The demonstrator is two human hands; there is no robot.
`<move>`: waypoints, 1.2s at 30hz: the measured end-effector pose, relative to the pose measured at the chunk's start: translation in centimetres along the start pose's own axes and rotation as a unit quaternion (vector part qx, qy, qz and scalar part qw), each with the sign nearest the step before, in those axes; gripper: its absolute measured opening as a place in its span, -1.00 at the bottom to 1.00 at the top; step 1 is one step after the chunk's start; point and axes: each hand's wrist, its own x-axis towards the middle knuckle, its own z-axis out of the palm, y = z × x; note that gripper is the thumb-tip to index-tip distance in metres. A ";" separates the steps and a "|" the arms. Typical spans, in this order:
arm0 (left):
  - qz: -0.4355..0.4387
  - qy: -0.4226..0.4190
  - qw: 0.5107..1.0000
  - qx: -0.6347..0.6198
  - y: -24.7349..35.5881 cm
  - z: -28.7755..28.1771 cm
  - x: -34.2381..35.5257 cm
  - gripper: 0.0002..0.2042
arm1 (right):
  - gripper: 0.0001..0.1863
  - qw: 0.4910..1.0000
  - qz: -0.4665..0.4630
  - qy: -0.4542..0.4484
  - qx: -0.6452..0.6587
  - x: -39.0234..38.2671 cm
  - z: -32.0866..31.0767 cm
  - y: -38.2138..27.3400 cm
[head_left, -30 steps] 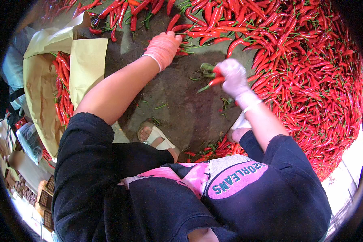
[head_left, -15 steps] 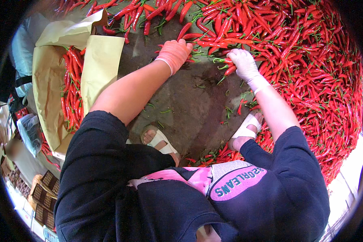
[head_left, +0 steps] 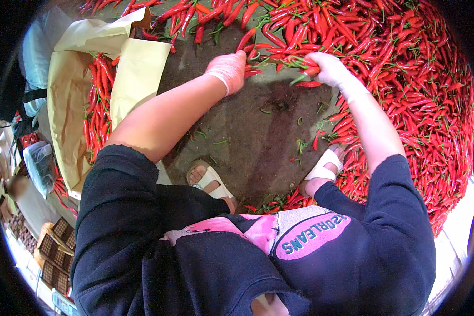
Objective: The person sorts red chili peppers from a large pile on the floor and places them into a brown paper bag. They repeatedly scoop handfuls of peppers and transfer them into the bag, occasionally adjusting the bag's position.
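My right hand (head_left: pixel 329 72), in a thin white glove, is closed around a few red chili peppers (head_left: pixel 312 70). Their green stems point left, towards my other hand. My left hand (head_left: pixel 227 72) wears a thin glove that looks pinkish, its fingers curled in at the near edge of the peppers. Red chili peppers (head_left: pixel 253 71) with green stems stick out from its right side, and the fingertips are partly hidden. Beyond both hands spreads a large heap of red chili peppers (head_left: pixel 405 100), which curves round to my right.
A large open paper bag (head_left: pixel 66 116) stands on my left, with red chili peppers (head_left: pixel 102 79) inside. Stem bits lie on the dark floor (head_left: pixel 253 142) between my sandalled feet (head_left: pixel 210 181). Brown crates (head_left: pixel 55 255) and another person (head_left: pixel 18 187) are at the far left.
My right hand has moved slightly up and to the right with the peppers, which are blurred now. My left hand stays nearly in place. The whole view has shifted a little.
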 end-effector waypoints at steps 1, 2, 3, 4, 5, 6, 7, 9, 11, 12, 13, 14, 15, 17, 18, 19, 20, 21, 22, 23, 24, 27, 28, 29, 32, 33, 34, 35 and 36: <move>-0.013 -0.007 0.999 -0.028 0.5 0.1 -0.1 -0.77 | -0.66 1.000 -0.018 0.018 0.007 -1.0 0.7 1.2; -0.004 0.016 0.997 -0.077 1.2 0.6 -0.3 -0.74 | -0.69 0.999 -0.025 -0.004 -0.039 -1.5 1.9 2.4; 0.016 -0.005 0.994 -0.106 2.3 -0.1 -1.0 -0.73 | -0.67 0.994 -0.009 -0.009 -0.109 -2.1 2.9 2.3; 0.031 -0.027 0.990 -0.134 3.3 -1.1 -2.2 -0.72 | -0.64 0.984 0.002 -0.014 -0.176 -2.8 4.2 1.8; 0.063 -0.042 0.985 -0.153 4.5 -1.9 -3.1 -0.73 | -0.61 0.978 0.014 0.029 -0.208 -3.7 5.6 2.0; 0.087 -0.054 0.980 -0.170 5.3 -2.5 -4.1 -0.74 | -0.57 0.969 0.018 0.074 -0.237 -3.9 6.8 2.1; 0.114 -0.038 0.975 -0.189 5.7 -3.0 -5.8 -0.75 | -0.52 0.968 0.026 0.069 -0.238 -3.7 7.1 1.3; 0.187 0.003 0.951 -0.246 6.4 -3.7 -8.8 -0.76 | -0.58 0.975 0.055 0.065 -0.204 -3.6 8.2 3.3; 0.223 0.045 0.929 -0.291 5.1 -4.8 -12.3 -0.72 | -0.66 0.978 0.013 0.123 -0.165 -3.3 6.8 1.0; 0.236 0.057 0.922 -0.302 4.4 -5.8 -13.6 -0.68 | -0.61 0.980 0.027 0.146 -0.136 -3.7 6.3 0.1; 0.234 0.049 0.921 -0.307 3.4 -7.3 -14.8 -0.68 | -0.60 0.986 0.063 0.104 -0.113 -4.1 6.0 0.0; 0.240 0.042 0.918 -0.314 2.5 -9.4 -15.9 -0.68 | -0.56 0.986 0.092 0.103 -0.088 -4.7 7.0 1.8; 0.245 0.072 0.916 -0.309 1.0 -11.0 -16.9 -0.72 | -0.48 0.990 0.101 0.058 -0.079 -5.5 7.8 3.6; 0.255 0.226 0.893 -0.294 -3.2 -12.6 -19.9 -0.64 | -0.37 0.990 0.097 0.063 -0.080 -5.4 7.8 1.8; 0.260 0.300 0.871 -0.291 -5.2 -13.3 -21.7 -0.64 | -0.35 0.989 0.117 0.057 -0.071 -5.2 8.1 1.5; 0.188 0.294 0.864 -0.363 -7.1 -13.9 -23.9 -0.64 | -0.36 0.986 0.148 0.069 -0.038 -5.6 9.2 2.2; 0.122 0.331 0.853 -0.385 -9.4 -13.9 -24.8 -0.65 | -0.37 0.980 0.182 0.076 0.001 -5.1 10.2 2.8; 0.058 0.370 0.831 -0.412 -12.1 -13.3 -26.0 -0.65 | -0.38 0.974 0.213 0.071 0.038 -4.7 9.6 1.7; -0.007 0.429 0.834 -0.347 -14.2 -12.9 -26.5 -0.65 | -0.39 0.964 0.249 0.066 0.072 -4.9 8.5 0.0; -0.080 0.477 0.828 -0.283 -16.1 -12.8 -26.9 -0.65 | -0.37 0.962 0.246 0.085 0.083 -5.2 7.6 -0.7; -0.161 0.491 0.839 -0.173 -16.9 -13.7 -27.5 -0.64 | -0.36 0.961 0.221 0.133 0.101 -5.6 6.7 -0.8; -0.274 0.404 0.863 -0.130 -22.1 -11.4 -25.7 -0.61 | -0.34 0.943 0.144 0.237 0.184 -4.5 2.6 -3.2; -0.306 0.343 0.868 -0.188 -22.5 -11.2 -24.1 -0.55 | -0.37 0.918 0.094 0.244 0.297 -3.8 0.2 -5.5; -0.310 0.317 0.863 -0.242 -23.2 -10.5 -22.2 -0.49 | -0.41 0.884 0.054 0.257 0.386 -3.3 -2.8 -9.4; -0.259 0.341 0.505 -0.749 -24.7 -4.6 -16.4 -0.54 | -0.47 0.824 0.039 0.096 0.557 0.3 -11.3 -23.9; -0.277 0.345 0.451 -0.775 -25.0 -3.0 -15.0 -0.64 | -0.47 0.824 0.008 0.080 0.561 1.6 -13.0 -28.1; -0.289 0.345 0.397 -0.800 -25.1 -2.4 -14.1 -0.72 | -0.45 0.819 -0.010 0.019 0.574 2.8 -15.2 -32.0; -0.261 0.358 0.365 -0.819 -25.1 -1.9 -14.6 -0.74 | -0.48 0.812 -0.038 0.007 0.583 4.3 -15.9 -36.3; -0.226 0.366 0.333 -0.839 -24.7 -1.8 -15.0 -0.76 | -0.56 0.865 -0.066 -0.027 0.496 6.7 -16.7 -39.3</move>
